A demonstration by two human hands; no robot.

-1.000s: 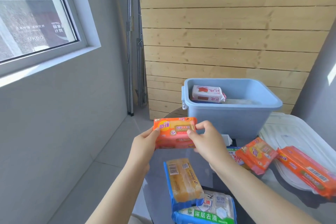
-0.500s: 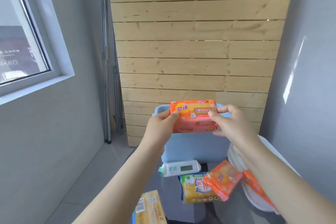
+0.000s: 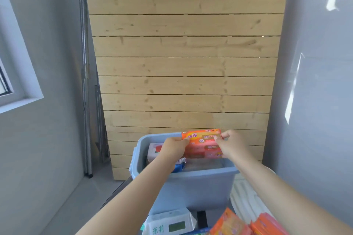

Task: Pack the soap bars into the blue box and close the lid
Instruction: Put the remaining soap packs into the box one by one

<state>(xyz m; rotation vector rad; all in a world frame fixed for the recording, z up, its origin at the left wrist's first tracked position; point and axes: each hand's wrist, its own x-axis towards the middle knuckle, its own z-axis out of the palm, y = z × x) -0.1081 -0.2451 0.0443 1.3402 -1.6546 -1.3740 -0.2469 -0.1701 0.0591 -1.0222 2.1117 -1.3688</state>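
Plank wall behind; both hands (image 3: 202, 147) pinch orange soap bar (image 3: 203, 144), seemingly over blue box (image 3: 191, 187).

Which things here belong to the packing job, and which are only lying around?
Belong to the job:
- orange soap pack, held over the box by left hand and right hand
- blue box
- white lid, off, beside the box
- orange packs on the table

Just lying about:
- white wipes pack
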